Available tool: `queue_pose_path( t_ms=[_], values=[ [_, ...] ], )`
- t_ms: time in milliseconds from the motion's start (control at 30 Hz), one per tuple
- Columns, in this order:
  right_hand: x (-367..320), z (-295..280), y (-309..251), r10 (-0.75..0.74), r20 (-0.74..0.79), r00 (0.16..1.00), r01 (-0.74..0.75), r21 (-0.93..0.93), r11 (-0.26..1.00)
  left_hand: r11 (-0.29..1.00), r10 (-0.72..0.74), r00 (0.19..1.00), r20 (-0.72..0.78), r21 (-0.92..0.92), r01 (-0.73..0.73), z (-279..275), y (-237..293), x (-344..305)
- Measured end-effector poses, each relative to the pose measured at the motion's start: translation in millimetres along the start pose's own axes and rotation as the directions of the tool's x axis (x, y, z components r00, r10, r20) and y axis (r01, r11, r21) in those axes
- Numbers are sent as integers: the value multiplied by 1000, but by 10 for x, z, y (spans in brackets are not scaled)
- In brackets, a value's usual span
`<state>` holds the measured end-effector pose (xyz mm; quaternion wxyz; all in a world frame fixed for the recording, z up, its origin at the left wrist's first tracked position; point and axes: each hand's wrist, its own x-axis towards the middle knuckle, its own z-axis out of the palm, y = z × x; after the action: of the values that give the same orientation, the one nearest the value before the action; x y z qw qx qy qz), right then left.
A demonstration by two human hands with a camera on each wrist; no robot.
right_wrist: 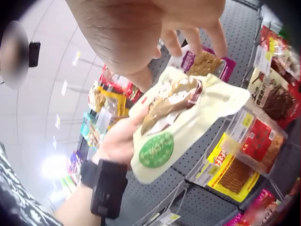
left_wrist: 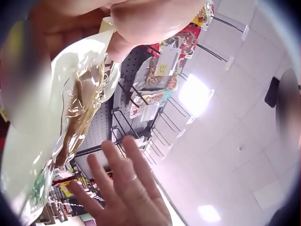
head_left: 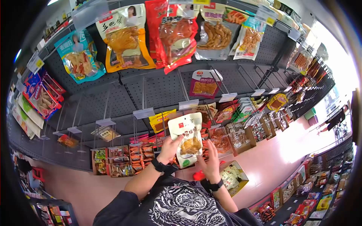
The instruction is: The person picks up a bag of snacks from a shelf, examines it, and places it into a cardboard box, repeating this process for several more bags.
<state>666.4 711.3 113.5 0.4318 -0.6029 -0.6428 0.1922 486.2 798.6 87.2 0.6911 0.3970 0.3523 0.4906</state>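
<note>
A cream snack pouch [head_left: 190, 145] with a clear window showing brown food is upright before the person's chest. The left hand [head_left: 169, 150] pinches its left edge, thumb on the front. Beside the pouch's right edge, the right hand [head_left: 211, 164] has its fingers extended and apart, gripping nothing. In the left wrist view the pouch [left_wrist: 77, 108] is seen edge-on, with the right hand [left_wrist: 129, 193] apart from it. The right wrist view shows the pouch [right_wrist: 174, 117] with its green round label, the left hand [right_wrist: 123, 141] behind its edge.
A dark pegboard rack [head_left: 158, 86] with hooks holds hanging packs above, including a purple pouch [head_left: 204, 83]. Boxes of small snacks [head_left: 141, 156] line the low shelf. An open carton [head_left: 241, 174] stands on the floor at right. More shelving is at lower right; another person is farther off.
</note>
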Motion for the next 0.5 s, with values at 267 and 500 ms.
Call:
queue_pose_path(
  t_ms=[267, 500],
  values=[
    [654, 678, -450, -289, -84, 954, 268, -195, 943, 882, 261, 962, 81, 385, -271, -134, 336, 425],
    [1076, 793, -542, -383, -184, 905, 305, -345, 888, 863, 267, 953, 145, 404, -303, -113, 645, 493]
  ],
)
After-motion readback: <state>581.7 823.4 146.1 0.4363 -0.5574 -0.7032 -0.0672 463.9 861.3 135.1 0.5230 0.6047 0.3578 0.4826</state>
